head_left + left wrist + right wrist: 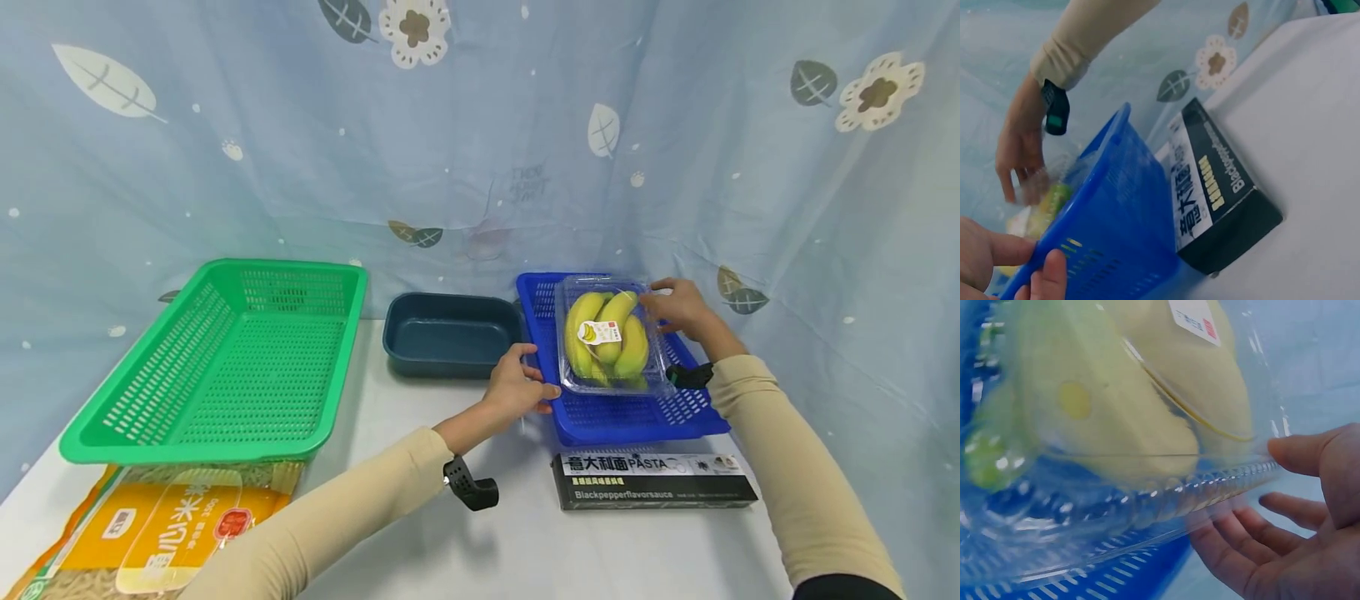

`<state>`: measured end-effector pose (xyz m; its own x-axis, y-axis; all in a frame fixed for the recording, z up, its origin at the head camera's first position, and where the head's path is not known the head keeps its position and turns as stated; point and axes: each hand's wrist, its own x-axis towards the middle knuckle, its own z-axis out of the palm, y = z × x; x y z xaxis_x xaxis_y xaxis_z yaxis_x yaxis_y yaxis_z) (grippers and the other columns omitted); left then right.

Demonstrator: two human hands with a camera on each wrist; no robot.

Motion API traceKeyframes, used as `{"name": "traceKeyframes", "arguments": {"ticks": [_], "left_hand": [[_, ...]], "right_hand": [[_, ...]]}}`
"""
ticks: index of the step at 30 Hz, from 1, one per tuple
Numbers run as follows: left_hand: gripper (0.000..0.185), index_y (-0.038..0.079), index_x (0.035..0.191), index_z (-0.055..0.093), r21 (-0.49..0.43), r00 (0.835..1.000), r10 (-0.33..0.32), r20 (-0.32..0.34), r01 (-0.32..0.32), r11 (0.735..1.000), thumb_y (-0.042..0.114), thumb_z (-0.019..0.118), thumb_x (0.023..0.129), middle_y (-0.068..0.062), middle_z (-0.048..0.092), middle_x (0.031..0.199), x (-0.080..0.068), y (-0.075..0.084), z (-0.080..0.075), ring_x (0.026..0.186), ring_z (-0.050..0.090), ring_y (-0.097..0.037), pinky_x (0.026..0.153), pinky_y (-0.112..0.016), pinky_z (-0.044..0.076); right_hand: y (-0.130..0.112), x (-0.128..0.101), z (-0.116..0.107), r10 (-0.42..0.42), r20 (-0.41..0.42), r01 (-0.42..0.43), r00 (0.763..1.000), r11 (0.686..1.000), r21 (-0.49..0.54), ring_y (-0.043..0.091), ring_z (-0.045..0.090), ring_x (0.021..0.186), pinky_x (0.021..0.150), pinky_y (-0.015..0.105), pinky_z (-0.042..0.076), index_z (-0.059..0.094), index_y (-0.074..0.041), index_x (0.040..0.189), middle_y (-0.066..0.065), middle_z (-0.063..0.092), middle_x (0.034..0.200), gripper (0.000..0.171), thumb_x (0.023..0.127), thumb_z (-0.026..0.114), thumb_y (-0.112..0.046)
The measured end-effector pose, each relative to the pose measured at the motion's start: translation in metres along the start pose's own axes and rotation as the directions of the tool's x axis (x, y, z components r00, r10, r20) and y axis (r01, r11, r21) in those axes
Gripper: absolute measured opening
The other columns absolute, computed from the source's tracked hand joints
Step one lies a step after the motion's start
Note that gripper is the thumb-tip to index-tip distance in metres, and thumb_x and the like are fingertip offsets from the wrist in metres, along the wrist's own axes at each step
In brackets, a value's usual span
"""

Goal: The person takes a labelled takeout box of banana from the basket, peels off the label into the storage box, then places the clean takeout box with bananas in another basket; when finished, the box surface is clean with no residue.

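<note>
The left hand (517, 385) grips the near-left rim of the blue basket (622, 412), the right hand (678, 307), fingers loosely open, touches the banana box (609, 337) inside

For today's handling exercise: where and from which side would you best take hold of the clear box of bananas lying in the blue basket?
Grip the clear banana box by its ridged rim on the two long sides, from above. It lies flat in the blue basket, whose low walls block a sideways reach. The lid is domed and probably slippery. The right hand is at its far right edge; the left hand grips the basket's rim.
</note>
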<state>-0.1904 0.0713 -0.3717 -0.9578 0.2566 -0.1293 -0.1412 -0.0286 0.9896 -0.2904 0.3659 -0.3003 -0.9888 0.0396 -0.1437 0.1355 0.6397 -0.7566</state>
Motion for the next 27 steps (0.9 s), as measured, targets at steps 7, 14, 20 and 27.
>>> {"name": "traceKeyframes", "arguments": {"ticks": [7, 14, 20, 27], "left_hand": [[0.077, 0.006, 0.139, 0.037, 0.041, 0.999, 0.03, 0.012, -0.031, 0.999, -0.008, 0.075, 0.073, -0.021, 0.054, 0.101, -0.003, -0.004, -0.001, 0.061, 0.064, -0.02, 0.055, -0.036, 0.056], [0.076, 0.006, 0.139, 0.037, 0.061, 0.999, 0.044, 0.006, -0.044, 0.997, -0.007, 0.075, 0.074, -0.019, 0.054, 0.1, -0.004, -0.006, -0.003, 0.062, 0.063, -0.019, 0.054, -0.033, 0.056], [0.078, 0.005, 0.139, 0.037, 0.094, 0.999, 0.039, 0.03, -0.042, 0.995, -0.001, 0.077, 0.073, -0.014, 0.055, 0.101, -0.003, -0.006, -0.007, 0.066, 0.065, -0.02, 0.057, -0.032, 0.056], [0.096, 0.009, 0.143, 0.033, 0.263, 0.999, -0.015, 0.047, 0.002, 0.965, 0.022, 0.087, 0.065, -0.014, 0.051, 0.122, -0.011, -0.001, -0.014, 0.09, 0.063, -0.025, 0.075, -0.034, 0.053]], "right_hand": [[-0.018, -0.019, -0.012, -0.053, -0.129, 0.055, 0.99, 0.998, 0.011, 0.046, 0.05, 0.11, 0.073, 0.043, 0.055, 0.019, 0.003, 0.146, 0.035, 0.04, 0.131, 0.068, 0.096, 0.05, -0.032], [-0.046, -0.036, -0.015, -0.139, -0.163, 0.139, 0.977, 0.99, -0.011, 0.042, 0.055, 0.104, 0.069, 0.04, 0.056, 0.023, -0.002, 0.146, 0.03, 0.046, 0.123, 0.069, 0.095, 0.052, -0.037], [-0.066, -0.047, -0.011, -0.177, -0.184, 0.184, 0.967, 0.983, 0.023, 0.038, 0.058, 0.098, 0.066, 0.037, 0.056, 0.026, -0.001, 0.145, 0.026, 0.049, 0.12, 0.068, 0.094, 0.053, -0.037], [-0.084, -0.061, -0.006, -0.206, -0.253, 0.227, 0.945, 0.972, 0.057, 0.029, 0.062, 0.088, 0.062, 0.034, 0.056, 0.03, -0.001, 0.143, 0.025, 0.053, 0.115, 0.067, 0.093, 0.055, -0.037]]}}
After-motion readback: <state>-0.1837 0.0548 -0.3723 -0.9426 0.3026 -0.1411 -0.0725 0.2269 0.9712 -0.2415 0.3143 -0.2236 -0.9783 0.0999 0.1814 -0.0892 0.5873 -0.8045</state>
